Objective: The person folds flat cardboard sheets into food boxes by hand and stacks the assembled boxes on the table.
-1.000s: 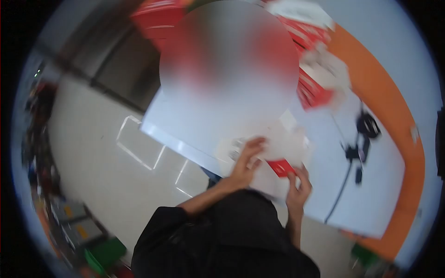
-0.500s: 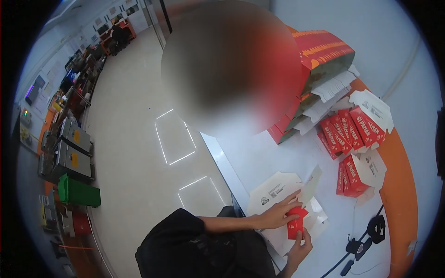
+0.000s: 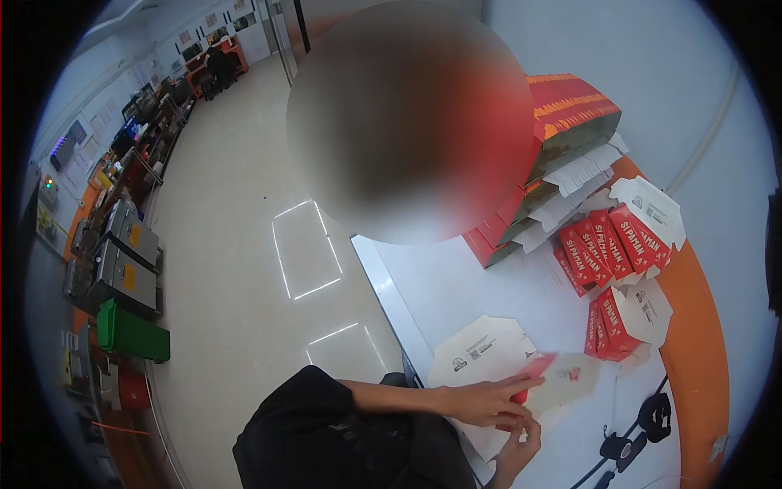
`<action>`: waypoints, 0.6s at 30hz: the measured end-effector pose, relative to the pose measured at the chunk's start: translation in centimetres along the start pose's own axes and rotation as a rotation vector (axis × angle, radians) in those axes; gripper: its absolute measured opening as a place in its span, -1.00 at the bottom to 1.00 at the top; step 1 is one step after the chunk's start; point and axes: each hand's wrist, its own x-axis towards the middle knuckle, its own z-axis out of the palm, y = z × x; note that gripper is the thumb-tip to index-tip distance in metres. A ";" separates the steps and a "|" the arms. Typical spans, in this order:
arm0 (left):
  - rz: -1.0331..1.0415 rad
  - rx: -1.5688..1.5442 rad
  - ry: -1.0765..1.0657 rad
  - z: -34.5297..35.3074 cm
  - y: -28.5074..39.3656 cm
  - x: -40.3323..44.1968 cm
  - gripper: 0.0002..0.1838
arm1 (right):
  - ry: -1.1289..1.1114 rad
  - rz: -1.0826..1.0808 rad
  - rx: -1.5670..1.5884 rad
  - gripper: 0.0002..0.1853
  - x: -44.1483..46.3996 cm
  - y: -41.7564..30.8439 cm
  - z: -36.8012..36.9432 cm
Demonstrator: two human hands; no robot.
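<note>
Carton (image 3: 566, 381) is at the fingertips of L hand (image 3: 482, 403), red part (image 3: 541, 365) under & just beyond the fingers, pale side spread out to the R over the white table (image 3: 456, 289); blurred there, so print on it unreadable. L hand has hold of it, fingers stretched across the red, thumb hidden. R hand (image 3: 520, 447) sits just below, nearer the body, fingers bent & touching L fingers; can't tell if it also grips the carton. Printed white sheet (image 3: 487, 346) lies flat on table, beyond L hand, partly under/behind it. "SI PAMAN" boxes (image 3: 607, 244) well apart, up to the R; smaller group (image 3: 615, 326) nearer. Vs 0.5 s ago: carton then showed a red face btwn the hands, w/ R fingers at its lower end & a narrow pale flap pointing up; now pale side faces up, much wider, & hands have closed together. Box groups approx same.
</note>
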 end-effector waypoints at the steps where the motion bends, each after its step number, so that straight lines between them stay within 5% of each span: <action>1: 0.088 -0.006 0.003 -0.7 1.1 0.3 -0.65 | -0.060 0.028 0.027 -0.52 0.2 1.7 -0.4; 5: 0.439 -0.173 0.024 0.1 1.5 0.7 -0.53 | -0.008 0.028 0.283 -0.33 0.3 -0.1 -1.3; 6: 0.547 -0.244 0.090 0.4 1.7 1.2 -0.36 | 0.043 0.013 0.365 -0.29 0.2 -1.2 -1.5; 13: 0.082 -0.097 0.207 2.0 -0.3 0.6 0.02 | 0.225 0.056 0.868 0.08 -1.2 -7.5 -6.4; 14: -0.050 -0.097 0.162 2.2 -0.6 0.2 -0.17 | 0.186 0.084 0.985 0.13 -1.3 -7.5 -6.6; 18: -0.278 -0.296 0.145 2.8 -2.3 -0.8 -0.38 | 0.051 0.402 3.579 -0.08 -0.5 -0.6 -5.0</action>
